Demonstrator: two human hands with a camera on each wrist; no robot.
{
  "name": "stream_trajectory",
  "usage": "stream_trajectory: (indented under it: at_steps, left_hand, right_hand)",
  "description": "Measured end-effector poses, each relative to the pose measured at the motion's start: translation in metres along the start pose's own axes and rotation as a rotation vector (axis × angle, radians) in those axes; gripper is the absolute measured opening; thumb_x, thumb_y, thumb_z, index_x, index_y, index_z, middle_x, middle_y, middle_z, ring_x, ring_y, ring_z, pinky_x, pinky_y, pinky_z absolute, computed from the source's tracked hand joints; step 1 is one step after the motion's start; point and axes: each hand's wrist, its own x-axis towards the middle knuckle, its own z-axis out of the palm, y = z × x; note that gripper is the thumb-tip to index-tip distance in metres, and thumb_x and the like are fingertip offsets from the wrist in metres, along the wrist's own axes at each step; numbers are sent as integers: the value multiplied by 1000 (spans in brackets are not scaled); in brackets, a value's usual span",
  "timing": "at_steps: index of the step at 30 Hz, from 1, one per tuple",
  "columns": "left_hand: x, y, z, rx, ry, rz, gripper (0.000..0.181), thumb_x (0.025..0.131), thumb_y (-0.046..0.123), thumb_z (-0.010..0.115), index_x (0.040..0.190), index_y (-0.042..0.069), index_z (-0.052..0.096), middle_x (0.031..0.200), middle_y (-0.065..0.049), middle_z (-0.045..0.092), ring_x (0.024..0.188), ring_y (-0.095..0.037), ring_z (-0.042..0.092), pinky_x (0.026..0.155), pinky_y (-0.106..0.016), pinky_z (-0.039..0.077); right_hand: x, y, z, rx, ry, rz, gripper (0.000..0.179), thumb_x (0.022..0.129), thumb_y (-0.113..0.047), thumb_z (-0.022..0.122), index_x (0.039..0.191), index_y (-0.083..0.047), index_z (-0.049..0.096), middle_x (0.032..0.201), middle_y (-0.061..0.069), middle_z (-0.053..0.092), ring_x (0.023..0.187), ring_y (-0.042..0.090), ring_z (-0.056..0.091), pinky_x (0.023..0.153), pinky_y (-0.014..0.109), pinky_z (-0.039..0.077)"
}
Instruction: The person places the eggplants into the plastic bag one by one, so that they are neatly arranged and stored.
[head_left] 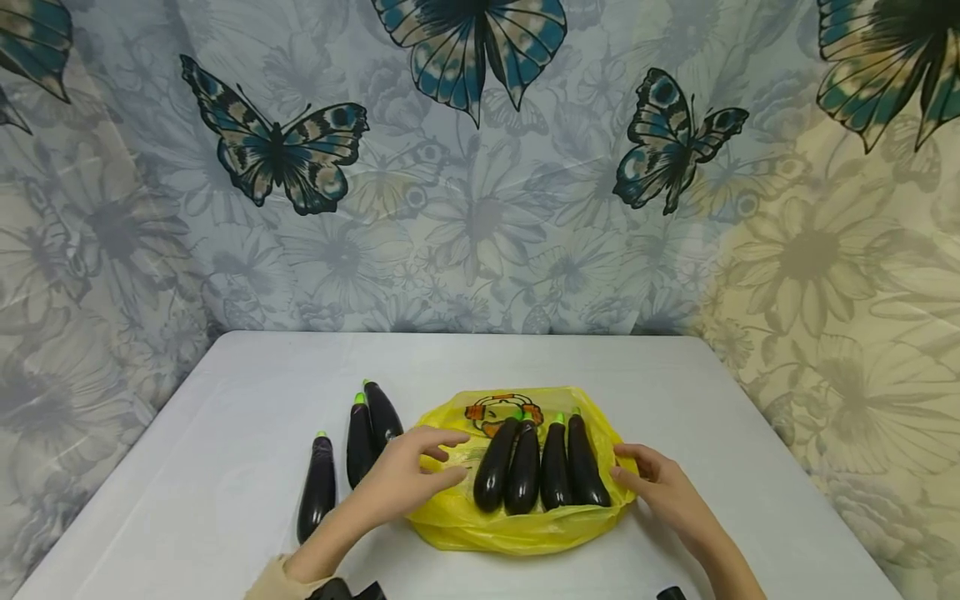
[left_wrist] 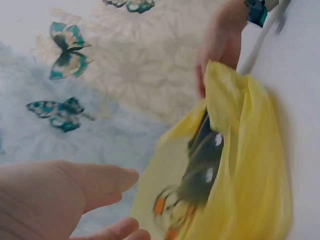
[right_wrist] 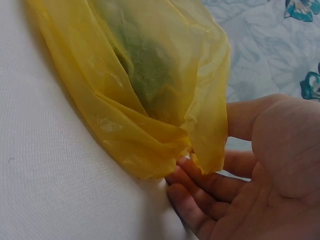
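A yellow plastic bag lies spread on the table with its mouth wide, and several dark eggplants rest side by side in it. My right hand pinches the bag's right edge between thumb and fingers; up close, the right wrist view shows that hand at the gathered plastic. Over the bag's left side hovers my left hand, its fingers apart and holding nothing. Left of it, three more eggplants lie on the table, two of them close together and partly behind the hand.
The white table meets a cloth backdrop printed with butterflies and flowers at the back and sides. Dark pieces of the wrist gear show at the bottom edge of the head view.
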Motion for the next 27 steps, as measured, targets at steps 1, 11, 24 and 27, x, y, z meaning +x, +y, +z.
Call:
stream_trajectory:
  at_steps: [1,11,24,27]
  left_hand:
    - [-8,-1,-6,13,27,-8,37,91,28,73,127,21,67,124,-3,61,103,-26,61,78,-34,54]
    - [-65,-33,-72,94,303,-218,41,90,33,75,128,23,66,124,-1,63,105,-19,61,82,-36,54]
    - [-89,-96,-98,-101,381,-312,54,94,34,70,137,5,57,133,-19,56,102,-9,63,74,-29,56]
    - [-92,-101,-98,-121,373,-341,54,95,32,69,139,5,55,132,-21,56,99,-6,63,74,-29,56]
  right_hand:
    - [0,0,0,1,-1,1,59,95,-34,67,138,3,51,138,24,50,124,35,49,95,46,47]
    - [-3,4,-3,-11,-15,-16,60,96,-35,65,140,4,49,145,27,43,132,43,40,102,55,39]
    - [1,1,-3,-11,-30,-47,60,97,-35,65,140,3,48,146,27,41,133,44,38,104,57,36]
    - [-1,0,-2,-4,-32,-46,59,97,-34,65,140,3,49,146,27,41,134,45,36,105,59,34]
